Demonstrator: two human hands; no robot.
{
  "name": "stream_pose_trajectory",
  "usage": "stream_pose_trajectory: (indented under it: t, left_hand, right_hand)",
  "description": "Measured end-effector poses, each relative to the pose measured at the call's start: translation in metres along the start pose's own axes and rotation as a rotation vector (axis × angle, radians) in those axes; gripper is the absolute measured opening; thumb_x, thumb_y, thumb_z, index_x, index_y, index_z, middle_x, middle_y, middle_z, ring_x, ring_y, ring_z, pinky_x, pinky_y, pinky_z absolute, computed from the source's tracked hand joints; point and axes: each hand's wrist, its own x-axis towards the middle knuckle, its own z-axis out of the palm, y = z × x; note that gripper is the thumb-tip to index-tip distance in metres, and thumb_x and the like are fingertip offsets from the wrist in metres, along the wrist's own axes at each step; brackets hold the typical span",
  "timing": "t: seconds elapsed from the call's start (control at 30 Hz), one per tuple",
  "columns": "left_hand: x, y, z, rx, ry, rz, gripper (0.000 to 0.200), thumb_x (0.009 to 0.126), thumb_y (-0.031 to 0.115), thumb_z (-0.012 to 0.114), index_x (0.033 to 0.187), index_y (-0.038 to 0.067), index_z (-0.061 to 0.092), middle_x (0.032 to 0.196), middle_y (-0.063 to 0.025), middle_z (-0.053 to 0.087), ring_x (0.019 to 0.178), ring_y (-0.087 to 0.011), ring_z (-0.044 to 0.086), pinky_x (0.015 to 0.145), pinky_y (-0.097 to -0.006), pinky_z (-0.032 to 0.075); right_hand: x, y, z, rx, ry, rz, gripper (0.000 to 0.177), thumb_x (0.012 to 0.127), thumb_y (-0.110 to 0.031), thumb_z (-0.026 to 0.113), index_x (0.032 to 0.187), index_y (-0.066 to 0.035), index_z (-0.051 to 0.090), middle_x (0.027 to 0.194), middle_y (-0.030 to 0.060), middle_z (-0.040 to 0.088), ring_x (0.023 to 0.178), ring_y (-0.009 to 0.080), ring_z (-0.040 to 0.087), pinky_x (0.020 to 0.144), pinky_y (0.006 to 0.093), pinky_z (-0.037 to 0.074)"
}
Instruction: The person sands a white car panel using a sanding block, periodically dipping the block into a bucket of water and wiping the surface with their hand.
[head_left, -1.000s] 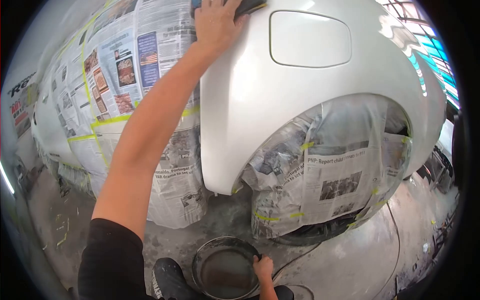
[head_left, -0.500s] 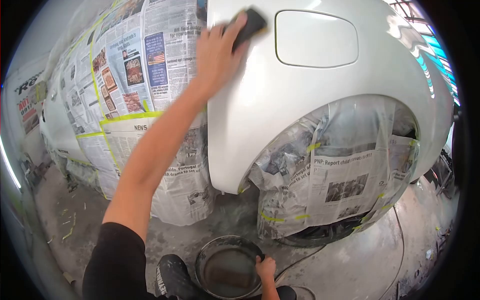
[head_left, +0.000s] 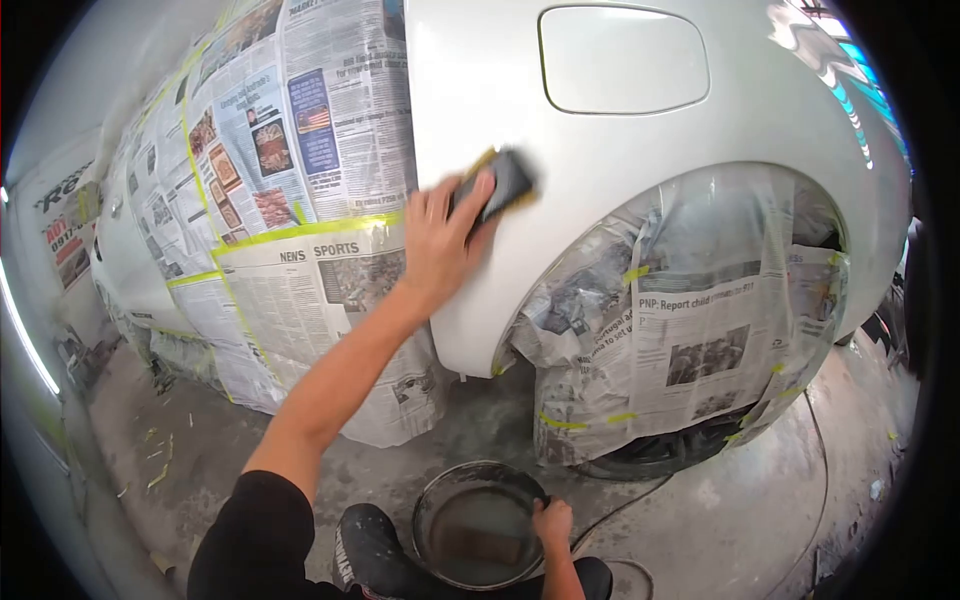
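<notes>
My left hand (head_left: 447, 240) is closed around a dark sanding block (head_left: 503, 185) with a yellowish edge, slightly blurred. The block lies against the white car panel (head_left: 470, 110), left of the wheel arch and below the fuel flap (head_left: 625, 60). Low in view, my right hand (head_left: 552, 520) grips the right rim of a round black basin (head_left: 425, 500). Cloudy water fills part of the basin, and a brownish rectangular shape shows in it, too murky to name.
Newspaper (head_left: 320, 270) held with yellow-green tape covers the car's side to the left. More newspaper and clear film wrap the wheel (head_left: 690, 330). A dark hose (head_left: 825, 480) runs over the concrete floor (head_left: 730, 530). My boot (head_left: 365, 545) stands left of the basin.
My left hand has brought the sanding block down the panel, from beside the fuel flap to below it. My right hand stays on the basin's rim. The view has shifted slightly.
</notes>
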Motion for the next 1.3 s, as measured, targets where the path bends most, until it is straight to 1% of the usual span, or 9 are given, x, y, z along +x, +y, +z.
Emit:
stream_pose_trajectory:
  t: [0.23, 0.43, 0.6, 0.7, 0.83, 1.03, 1.13, 1.2, 1.3]
  left_hand:
    - [0.127, -0.026, 0.02, 0.004, 0.033, 0.041, 0.067, 0.085, 0.021, 0.081, 0.147, 0.025, 0.059, 0.118, -0.0125, 0.066, 0.097, -0.0348, 0.06, 0.084, -0.0469, 0.046]
    - [-0.017, -0.01, -0.022, -0.033, -0.094, -0.012, 0.068, 0.08, 0.012, 0.086, 0.143, 0.015, 0.063, 0.122, -0.0157, 0.066, 0.107, -0.0349, 0.06, 0.094, -0.0456, 0.047]
    - [0.105, -0.027, 0.009, 0.011, 0.021, -0.073, 0.07, 0.078, 0.016, 0.085, 0.143, 0.023, 0.063, 0.124, -0.0123, 0.063, 0.105, -0.033, 0.058, 0.091, -0.046, 0.046]
    - [0.103, -0.022, 0.009, -0.011, 0.005, -0.123, 0.072, 0.079, 0.018, 0.084, 0.146, 0.024, 0.061, 0.124, -0.0133, 0.063, 0.105, -0.0342, 0.058, 0.091, -0.047, 0.046]
    - [-0.024, 0.005, -0.012, -0.105, -0.095, 0.009, 0.076, 0.077, 0.014, 0.084, 0.148, 0.029, 0.061, 0.122, -0.0095, 0.064, 0.102, -0.0311, 0.058, 0.089, -0.0468, 0.045]
    - [0.132, -0.011, 0.018, 0.077, 0.015, -0.079, 0.067, 0.082, 0.017, 0.08, 0.145, 0.024, 0.058, 0.114, -0.0109, 0.065, 0.096, -0.0345, 0.059, 0.079, -0.0478, 0.047]
    - [0.102, 0.004, 0.023, 0.035, 0.044, -0.137, 0.069, 0.083, 0.02, 0.081, 0.147, 0.025, 0.057, 0.117, -0.0144, 0.064, 0.095, -0.0367, 0.058, 0.078, -0.0478, 0.048]
    - [0.053, 0.023, 0.015, 0.022, -0.048, 0.015, 0.068, 0.083, 0.02, 0.081, 0.147, 0.027, 0.059, 0.117, -0.0156, 0.064, 0.095, -0.0363, 0.058, 0.078, -0.047, 0.048]
    - [0.087, 0.01, 0.021, 0.021, -0.004, -0.019, 0.068, 0.082, 0.019, 0.081, 0.146, 0.028, 0.06, 0.118, -0.0139, 0.064, 0.095, -0.0349, 0.058, 0.079, -0.0464, 0.047]
  right_hand:
    - [0.007, 0.009, 0.009, 0.015, 0.024, -0.015, 0.045, 0.092, -0.032, 0.074, 0.116, 0.006, 0.072, 0.105, 0.0308, 0.073, 0.1, 0.0486, 0.071, 0.09, 0.0519, 0.057]
    - [0.005, 0.009, 0.009, 0.01, 0.081, -0.031, 0.042, 0.092, -0.033, 0.074, 0.111, 0.004, 0.073, 0.101, 0.03, 0.074, 0.098, 0.0484, 0.072, 0.088, 0.0529, 0.057]
    - [0.005, 0.005, 0.008, -0.005, 0.07, -0.046, 0.042, 0.092, -0.034, 0.073, 0.11, 0.003, 0.073, 0.098, 0.0291, 0.074, 0.096, 0.0478, 0.073, 0.086, 0.0532, 0.058]
    - [0.005, 0.013, 0.008, -0.015, 0.091, -0.051, 0.043, 0.092, -0.035, 0.073, 0.112, 0.003, 0.073, 0.098, 0.0288, 0.074, 0.096, 0.0474, 0.073, 0.086, 0.053, 0.058]
    - [-0.002, 0.002, 0.006, -0.014, 0.077, 0.001, 0.046, 0.092, -0.036, 0.073, 0.115, 0.004, 0.073, 0.101, 0.0284, 0.074, 0.098, 0.047, 0.072, 0.087, 0.0523, 0.058]
    - [0.006, 0.013, 0.014, 0.006, 0.074, -0.009, 0.046, 0.092, -0.037, 0.073, 0.116, 0.003, 0.073, 0.105, 0.0278, 0.074, 0.1, 0.047, 0.072, 0.09, 0.052, 0.057]
    - [0.005, 0.016, 0.013, 0.01, 0.096, -0.006, 0.045, 0.093, -0.036, 0.073, 0.116, 0.003, 0.073, 0.104, 0.028, 0.075, 0.1, 0.0469, 0.072, 0.09, 0.0518, 0.057]
    - [0.003, 0.013, 0.016, 0.021, 0.088, -0.01, 0.045, 0.093, -0.037, 0.073, 0.115, 0.003, 0.073, 0.104, 0.0282, 0.074, 0.099, 0.0468, 0.072, 0.09, 0.0517, 0.057]
    - [0.008, 0.011, 0.008, 0.012, 0.074, -0.013, 0.045, 0.093, -0.038, 0.072, 0.113, 0.003, 0.073, 0.104, 0.0282, 0.074, 0.099, 0.0465, 0.072, 0.089, 0.0516, 0.058]
